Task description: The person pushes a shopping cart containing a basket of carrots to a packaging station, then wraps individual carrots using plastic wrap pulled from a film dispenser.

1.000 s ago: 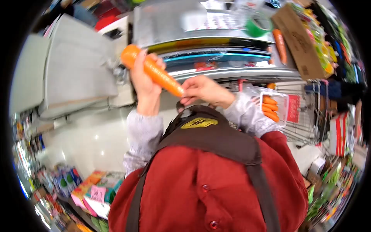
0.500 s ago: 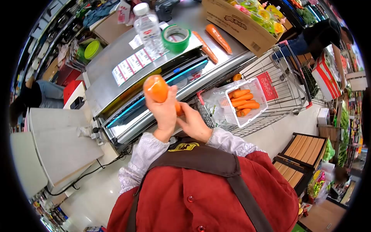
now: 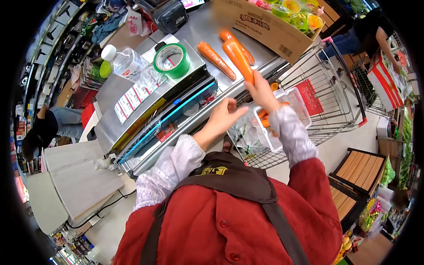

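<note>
My right hand (image 3: 263,93) grips the lower end of a carrot (image 3: 238,59), which points away from me over the metal counter. Two other carrots are on the counter: one carrot (image 3: 215,59) lies just left of the held one, and the second carrot (image 3: 248,54) is partly hidden behind it. My left hand (image 3: 221,118) hovers in front of the counter's edge, empty, fingers loosely apart. Below my right forearm, more carrots (image 3: 263,120) sit in a white plastic basket (image 3: 304,108), partly covered by the sleeve.
The basket stands in a metal shopping cart (image 3: 329,106) beside clear plastic bags (image 3: 243,132). Green tape (image 3: 182,66), a clear bottle (image 3: 128,64) and price labels (image 3: 132,104) lie on the counter. A cardboard box (image 3: 265,28) stands at the back. People are at both sides.
My hands have moved apart. The right hand has carried the carrot up and right over the counter, beside the other two; the left has let go. The view has shifted slightly.
</note>
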Demonstrator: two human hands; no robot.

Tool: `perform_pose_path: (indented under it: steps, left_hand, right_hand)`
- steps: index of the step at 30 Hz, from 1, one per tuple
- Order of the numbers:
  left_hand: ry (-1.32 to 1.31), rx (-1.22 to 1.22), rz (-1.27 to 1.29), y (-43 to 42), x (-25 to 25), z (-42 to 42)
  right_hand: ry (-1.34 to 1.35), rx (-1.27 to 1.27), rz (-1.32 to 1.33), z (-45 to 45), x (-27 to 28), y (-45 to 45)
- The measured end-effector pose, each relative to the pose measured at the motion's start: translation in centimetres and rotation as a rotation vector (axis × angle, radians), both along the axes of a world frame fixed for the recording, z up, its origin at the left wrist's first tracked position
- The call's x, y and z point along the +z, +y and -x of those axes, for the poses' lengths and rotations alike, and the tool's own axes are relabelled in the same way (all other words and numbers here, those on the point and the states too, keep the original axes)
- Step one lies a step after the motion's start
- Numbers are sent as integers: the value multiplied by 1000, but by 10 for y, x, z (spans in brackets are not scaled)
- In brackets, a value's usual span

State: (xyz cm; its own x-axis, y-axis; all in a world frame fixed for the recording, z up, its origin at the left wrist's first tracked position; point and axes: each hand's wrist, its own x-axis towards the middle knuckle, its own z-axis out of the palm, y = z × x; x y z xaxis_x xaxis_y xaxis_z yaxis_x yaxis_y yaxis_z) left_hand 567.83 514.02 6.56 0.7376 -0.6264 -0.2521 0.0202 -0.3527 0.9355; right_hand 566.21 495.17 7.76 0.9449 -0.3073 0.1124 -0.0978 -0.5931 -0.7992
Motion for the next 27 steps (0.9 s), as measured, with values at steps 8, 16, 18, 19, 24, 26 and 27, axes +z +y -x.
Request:
perform_pose_path:
  steps: [8,16,18,19,24,26,27]
  left_hand:
    - [483,33,-140,56,7,20]
    - [510,72,-183,62,-13,30]
    - [479,60,-177,57,-20,31]
    - [478,64,-170,54,-24,31]
    - [335,59,-208,54,-34,20]
    - [340,117,-217,60,-40,14]
    - [342,148,-231,62,-40,12]
  right_hand:
    - [205,-28,246,-134,-63,-12]
    - [84,-123,467,-107,-57,-18]
    - [-85,-54,295,-88,-46,-46]
    - [-133,-80,104,-68,-29,-60]
    - [7,-360,-387,64,-50,-158]
    - [459,-426,-91,124,-108,-192]
    - [548,-440,-126,154,-156,-195]
